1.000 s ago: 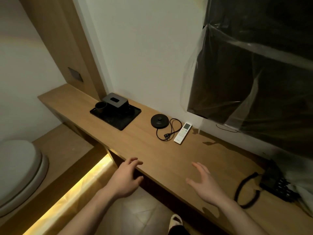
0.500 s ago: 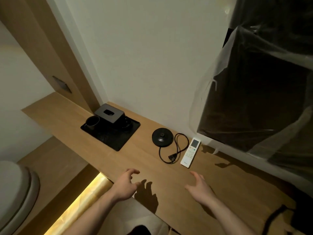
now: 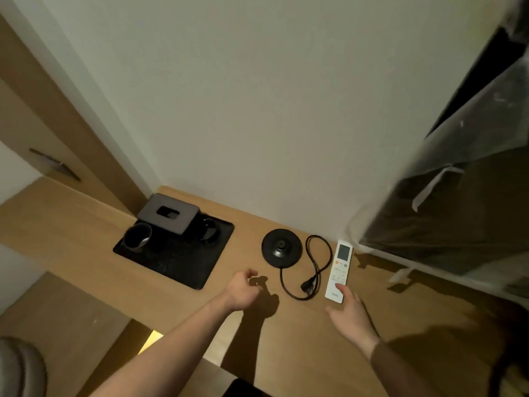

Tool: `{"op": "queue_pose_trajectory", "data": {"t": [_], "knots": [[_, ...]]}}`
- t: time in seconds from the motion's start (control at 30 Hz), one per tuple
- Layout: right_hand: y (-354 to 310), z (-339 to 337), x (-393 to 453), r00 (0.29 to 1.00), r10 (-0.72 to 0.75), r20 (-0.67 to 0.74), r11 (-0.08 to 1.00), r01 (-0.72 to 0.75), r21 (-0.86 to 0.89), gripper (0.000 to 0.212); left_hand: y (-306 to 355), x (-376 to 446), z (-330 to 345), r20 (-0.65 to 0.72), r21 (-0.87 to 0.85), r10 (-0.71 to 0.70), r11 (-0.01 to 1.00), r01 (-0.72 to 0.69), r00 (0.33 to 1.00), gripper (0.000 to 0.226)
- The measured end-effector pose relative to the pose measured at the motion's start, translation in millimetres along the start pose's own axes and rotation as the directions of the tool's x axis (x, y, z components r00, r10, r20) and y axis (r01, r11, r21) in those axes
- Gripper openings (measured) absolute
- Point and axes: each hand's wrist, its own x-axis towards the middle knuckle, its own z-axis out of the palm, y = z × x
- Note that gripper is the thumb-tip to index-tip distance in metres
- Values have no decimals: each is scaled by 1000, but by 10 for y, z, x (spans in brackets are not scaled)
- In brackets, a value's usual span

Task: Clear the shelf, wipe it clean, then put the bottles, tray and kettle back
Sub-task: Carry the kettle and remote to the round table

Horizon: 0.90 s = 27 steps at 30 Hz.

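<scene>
Tray (image 3: 183, 262) lies flat on shelf (image 3: 86, 233), left of kettle base (image 3: 282, 247), long axis running diagonally from the wall. We note left hand (image 3: 243, 289) loosely curled, empty; right hand (image 3: 350, 313) spread, fingertips at remote (image 3: 339, 270). Cup (image 3: 137, 237) contents indiscernible.

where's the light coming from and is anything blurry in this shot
Head view: dim and warm; the left hand casts a shadow to its right across the shelf; a yellow glow shows under the shelf edge; the plastic-wrapped screen is smeared, and wide-angle distortion bends the walls.
</scene>
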Motion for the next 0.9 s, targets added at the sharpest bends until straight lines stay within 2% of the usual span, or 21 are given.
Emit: {"op": "queue_pose_trajectory", "data": {"t": [0.1,0.23,0.4,0.67,0.8,0.9], "knots": [[-91,140,157,999,30,-39,999,-29,23,69,28,256,-131,16,19,0,1000,0,1000,60],[-166,246,414,976,147,-158,987,-135,86,68,216,608,-220,15,99,41,994,-43,999,72],[-99,293,627,940,209,-271,978,-197,71,66,477,1038,-136,-19,150,39,988,-36,999,93],[-50,364,887,904,324,-277,945,-323,50,90,595,1559,55,-152,165,-71,982,96,986,105],[-41,408,972,905,316,-285,937,-344,-53,92,643,1662,117,-188,214,-120,964,160,975,110],[-73,396,1010,901,355,-250,925,-377,-46,89,635,1765,134,-175,187,-166,962,198,971,108]]}}
